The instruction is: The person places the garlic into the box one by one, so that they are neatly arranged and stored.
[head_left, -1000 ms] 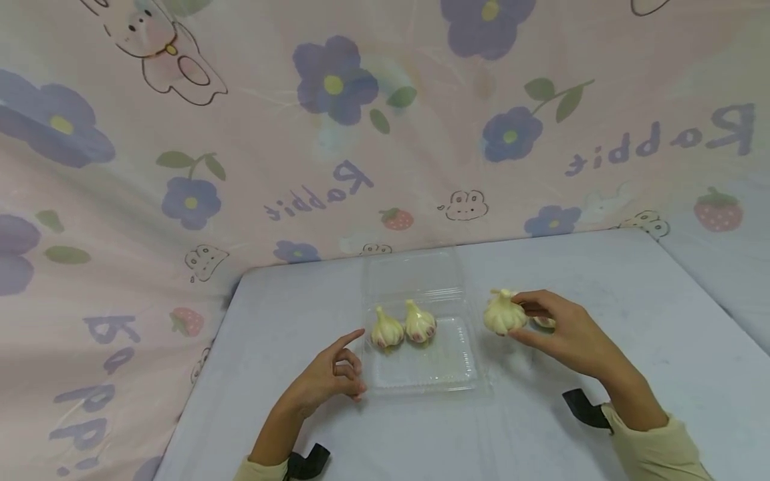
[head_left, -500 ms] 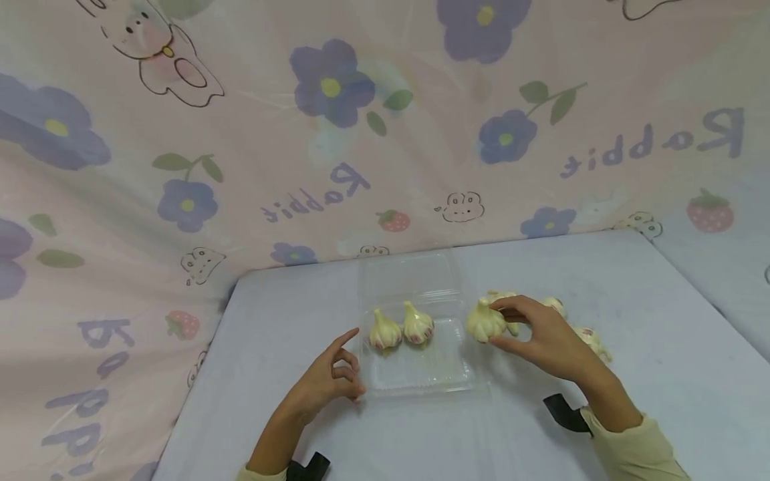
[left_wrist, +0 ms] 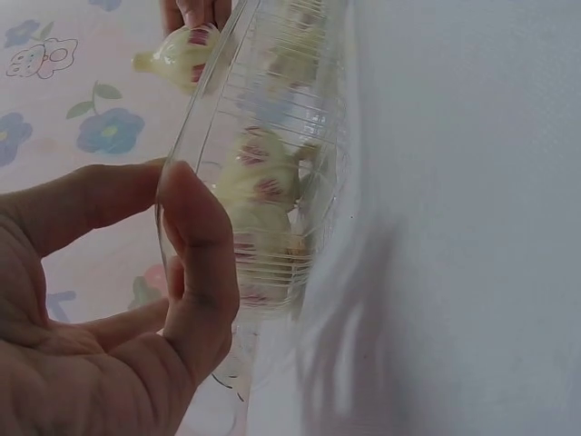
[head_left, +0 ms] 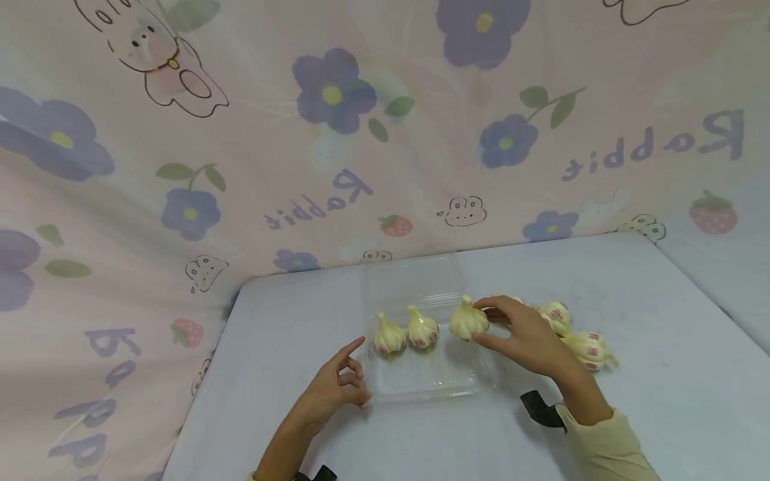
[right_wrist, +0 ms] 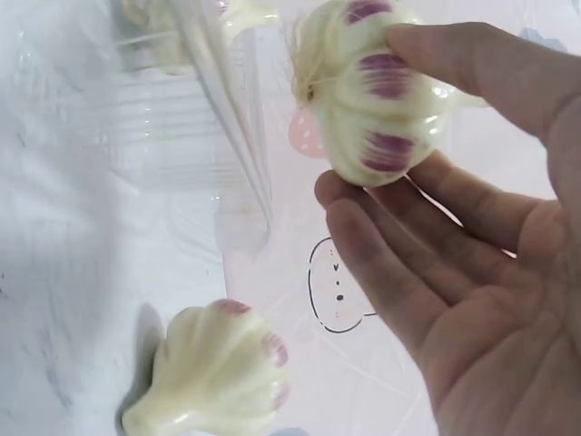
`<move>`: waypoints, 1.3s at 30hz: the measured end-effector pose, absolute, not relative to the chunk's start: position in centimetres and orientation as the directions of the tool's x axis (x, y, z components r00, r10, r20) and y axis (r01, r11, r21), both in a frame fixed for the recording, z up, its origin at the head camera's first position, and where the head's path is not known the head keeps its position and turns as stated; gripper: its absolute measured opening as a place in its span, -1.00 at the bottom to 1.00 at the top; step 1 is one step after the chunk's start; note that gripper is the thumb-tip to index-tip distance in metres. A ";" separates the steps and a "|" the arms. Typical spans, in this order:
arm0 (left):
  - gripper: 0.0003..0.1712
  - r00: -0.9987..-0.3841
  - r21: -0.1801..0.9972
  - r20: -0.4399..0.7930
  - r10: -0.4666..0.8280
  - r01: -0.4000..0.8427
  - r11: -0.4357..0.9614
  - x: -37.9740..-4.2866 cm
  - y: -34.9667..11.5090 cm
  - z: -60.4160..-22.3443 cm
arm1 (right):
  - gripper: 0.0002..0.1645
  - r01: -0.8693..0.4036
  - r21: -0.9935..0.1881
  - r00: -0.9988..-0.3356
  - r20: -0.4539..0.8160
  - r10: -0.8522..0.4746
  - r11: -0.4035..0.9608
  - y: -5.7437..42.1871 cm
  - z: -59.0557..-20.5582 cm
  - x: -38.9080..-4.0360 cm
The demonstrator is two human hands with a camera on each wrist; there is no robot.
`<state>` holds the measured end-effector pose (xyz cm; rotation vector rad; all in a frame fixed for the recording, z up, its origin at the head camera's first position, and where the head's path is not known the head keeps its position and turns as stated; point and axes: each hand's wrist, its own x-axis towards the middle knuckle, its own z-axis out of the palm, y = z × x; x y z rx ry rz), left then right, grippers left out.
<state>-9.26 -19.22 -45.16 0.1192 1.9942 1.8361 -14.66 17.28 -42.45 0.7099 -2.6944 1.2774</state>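
Observation:
My right hand (head_left: 526, 337) pinches a garlic bulb (head_left: 468, 321) between thumb and fingers, stem up, over the right part of a clear plastic container (head_left: 415, 381). Purple patches and root hairs show on this held bulb (right_wrist: 381, 100) in the right wrist view. Two more garlic bulbs stand side by side in the container's left half, a left one (head_left: 390, 337) and a right one (head_left: 423, 327). My left hand (head_left: 333, 384) is at the container's left side, index finger extended and thumb near the front corner. Its fingertips (left_wrist: 186, 186) are right at the rim in the left wrist view.
The container's clear lid (head_left: 412, 277) lies folded back toward the patterned curtain (head_left: 421, 147). Several garlic bulbs (head_left: 592, 351) lie on the white table (head_left: 650, 414) to the right, partly behind my right hand.
My right hand has carried its garlic bulb leftward, from beside the container to above its right part. Bulbs on the right have come more into view. The left hand stays at the container's side.

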 end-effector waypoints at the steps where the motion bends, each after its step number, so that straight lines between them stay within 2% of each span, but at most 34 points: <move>1: 0.19 -0.907 0.969 -0.246 0.342 -0.217 0.121 -9.3 -19.2 -45.2 | -0.39 -0.432 -0.716 -0.892 0.252 -0.374 0.548 17.2 -42.5 -14.7; 7: 0.20 -0.911 0.970 -0.238 0.335 -0.211 0.118 -9.6 -19.3 -45.3 | -0.38 -0.429 -0.717 -0.889 0.227 -0.397 0.549 16.4 -42.7 -15.7; 14: 0.21 -0.911 0.968 -0.250 0.328 -0.225 0.114 -9.6 -19.4 -45.5 | -0.37 -0.438 -0.653 -0.889 0.212 -0.407 0.618 16.0 -44.1 -16.7; 30: 0.22 -0.910 0.967 -0.254 0.329 -0.237 0.093 -9.7 -19.2 -45.9 | -0.41 -0.492 -0.633 -0.866 0.281 -0.414 0.598 15.7 -45.3 -17.3; 39: 0.21 -0.907 0.967 -0.254 0.337 -0.242 0.077 -9.5 -19.3 -45.7 | -0.44 -0.483 -0.588 -0.874 0.280 -0.397 0.649 15.7 -45.9 -17.5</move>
